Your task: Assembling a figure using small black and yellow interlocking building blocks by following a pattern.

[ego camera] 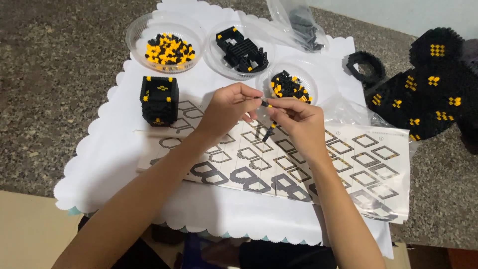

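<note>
Left hand (226, 110): it is in the middle of the frame, above the instruction sheet; the fingers are together and pinch a small black and yellow brick piece (268, 103) at their tips.
Right hand (297, 124): it is just right of the left hand; the grip is closed on a thin black strip of bricks (271, 128) that hangs down from the fingers, and the fingertips also meet the small piece, so both hands touch there.
Instruction sheet (348, 164): a long paper with drawings of grey and black outlines, it lies flat across the middle and right of the frame, under both hands.
White cloth (99, 164): it has a scalloped edge and covers the speckled stone surface (55, 60).
Black cube (159, 99): a built block with yellow marks, it stands upright at the left of the hands, near the sheet's corner.
Left dish (167, 34): clear plastic, upper left, with loose black and yellow bricks.
Middle dish (240, 42): it holds a black partly built piece.
Right dish (294, 79): just above the hands, with mixed small bricks.
Large black model (428, 94): at the right edge, with yellow patches, off the cloth.
Plastic bag (298, 25): at the top, with dark parts inside.
</note>
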